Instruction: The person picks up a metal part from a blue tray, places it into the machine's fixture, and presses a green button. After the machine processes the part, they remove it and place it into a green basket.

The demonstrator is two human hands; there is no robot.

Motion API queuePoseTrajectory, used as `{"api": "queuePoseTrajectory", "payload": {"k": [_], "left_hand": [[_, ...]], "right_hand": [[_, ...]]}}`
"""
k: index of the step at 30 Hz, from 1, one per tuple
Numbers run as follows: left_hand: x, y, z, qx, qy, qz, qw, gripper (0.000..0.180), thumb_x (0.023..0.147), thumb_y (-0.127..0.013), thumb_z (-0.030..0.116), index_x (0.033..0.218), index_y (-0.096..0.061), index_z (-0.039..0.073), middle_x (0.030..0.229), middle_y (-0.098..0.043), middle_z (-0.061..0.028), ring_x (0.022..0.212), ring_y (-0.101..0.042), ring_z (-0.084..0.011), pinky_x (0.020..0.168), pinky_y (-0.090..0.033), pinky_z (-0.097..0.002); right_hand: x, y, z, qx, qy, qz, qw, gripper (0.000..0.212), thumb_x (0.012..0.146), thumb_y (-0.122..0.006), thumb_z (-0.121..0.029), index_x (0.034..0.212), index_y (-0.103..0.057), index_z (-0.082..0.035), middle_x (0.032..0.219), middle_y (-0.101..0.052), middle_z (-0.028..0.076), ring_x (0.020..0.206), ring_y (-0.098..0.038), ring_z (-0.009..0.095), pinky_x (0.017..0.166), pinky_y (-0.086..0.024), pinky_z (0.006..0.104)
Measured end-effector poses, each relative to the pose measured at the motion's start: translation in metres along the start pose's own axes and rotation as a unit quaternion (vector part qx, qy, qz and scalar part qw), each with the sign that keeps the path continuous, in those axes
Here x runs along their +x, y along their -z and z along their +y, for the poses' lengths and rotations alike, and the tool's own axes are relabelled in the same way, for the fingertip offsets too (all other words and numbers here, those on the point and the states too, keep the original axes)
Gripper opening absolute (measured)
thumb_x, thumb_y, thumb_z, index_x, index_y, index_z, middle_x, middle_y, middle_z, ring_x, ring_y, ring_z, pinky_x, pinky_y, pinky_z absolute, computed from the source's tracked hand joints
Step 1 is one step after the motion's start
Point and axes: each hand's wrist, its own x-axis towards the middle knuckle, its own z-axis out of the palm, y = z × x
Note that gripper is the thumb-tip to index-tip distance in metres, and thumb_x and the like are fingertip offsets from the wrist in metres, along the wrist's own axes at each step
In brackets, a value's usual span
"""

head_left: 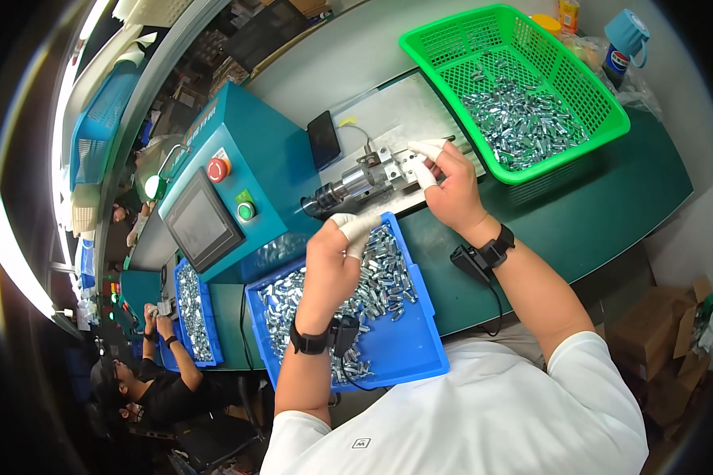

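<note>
My left hand (334, 257) is over the far edge of a blue tray (416, 344) of small shiny metal cylinders (384, 277). Its fingertips wear white finger cots and are pinched together; whatever they hold is too small to make out. At the metal clamp block (402, 168) of a teal bench machine (265, 162), my right hand (455, 190) has its white-covered thumb and forefinger curled in close. Anything between those fingers is hidden. A silver spindle (348, 188) runs from the machine toward the block.
A green basket (523, 172) of similar metal parts stands at the far right. The machine carries a dark screen (203, 220), a red button (218, 168) and a green button (246, 210). A blue cup (626, 33) stands behind the basket. At left, another person (162, 388) works beside a second blue tray.
</note>
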Motion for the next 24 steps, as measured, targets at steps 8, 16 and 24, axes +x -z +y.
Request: {"api": "queuePoseTrajectory", "payload": {"k": [8, 16, 24], "left_hand": [[0.084, -0.012, 0.006, 0.073, -0.032, 0.065, 0.995, 0.018, 0.087, -0.079, 0.001, 0.105, -0.081, 0.005, 0.092, -0.075, -0.0112, 0.08, -0.068, -0.0237, 0.075, -0.056, -0.0355], [0.107, -0.028, -0.024, 0.182, -0.138, 0.051, 0.972, 0.019, 0.083, -0.08, 0.0, 0.101, -0.082, 0.006, 0.093, -0.075, -0.0136, 0.093, -0.067, -0.0335, 0.083, -0.055, -0.0415], [0.104, -0.019, -0.032, 0.239, -0.163, 0.022, 0.957, 0.021, 0.083, -0.076, -0.002, 0.101, -0.082, 0.005, 0.099, -0.075, -0.0143, 0.102, -0.067, -0.036, 0.088, -0.055, -0.0427]], "right_hand": [[0.0, -0.002, -0.005, 0.012, 0.003, 0.011, 1.0, 0.041, 0.09, -0.065, 0.01, 0.127, -0.075, -0.006, 0.1, -0.066, 0.008, 0.081, -0.064, 0.018, 0.069, -0.053, 0.0291], [-0.002, -0.005, -0.004, 0.043, 0.012, 0.022, 0.999, 0.035, 0.09, -0.066, 0.005, 0.123, -0.075, -0.003, 0.094, -0.065, 0.012, 0.072, -0.067, 0.022, 0.062, -0.056, 0.0319], [-0.002, -0.004, -0.01, 0.082, -0.102, -0.056, 0.99, 0.036, 0.092, -0.066, 0.002, 0.128, -0.073, 0.001, 0.077, -0.069, 0.009, 0.064, -0.063, 0.015, 0.061, -0.052, 0.0308]]}}
